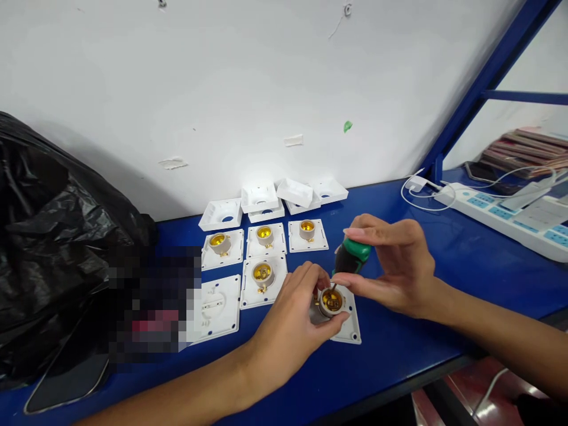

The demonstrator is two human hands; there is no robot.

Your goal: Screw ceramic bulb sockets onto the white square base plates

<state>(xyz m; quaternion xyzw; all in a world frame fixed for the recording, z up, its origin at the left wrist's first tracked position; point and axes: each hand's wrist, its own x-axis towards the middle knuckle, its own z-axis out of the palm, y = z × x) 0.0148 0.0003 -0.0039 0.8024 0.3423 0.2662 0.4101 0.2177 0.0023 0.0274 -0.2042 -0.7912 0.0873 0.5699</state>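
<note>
My left hand (288,319) is closed around a round lamp socket (332,302) with a brass-coloured inside, which sits on a white square base plate (348,332). In my right hand (394,266) is a screwdriver (354,254) with a green and black handle, gripped between thumb and fingers. Its shaft points down into the socket; the tip is hidden inside. To the left lie several similar white plates with sockets, among them one plate with a socket (263,274) closest to my left hand. Another white plate (217,307) shows no socket on it.
White square covers (222,214) lie in a row against the wall. A black plastic bag (57,236) bulges at the left above a dark phone (66,376). At the right are a white power strip (510,219) with cables and a blue metal frame (483,89).
</note>
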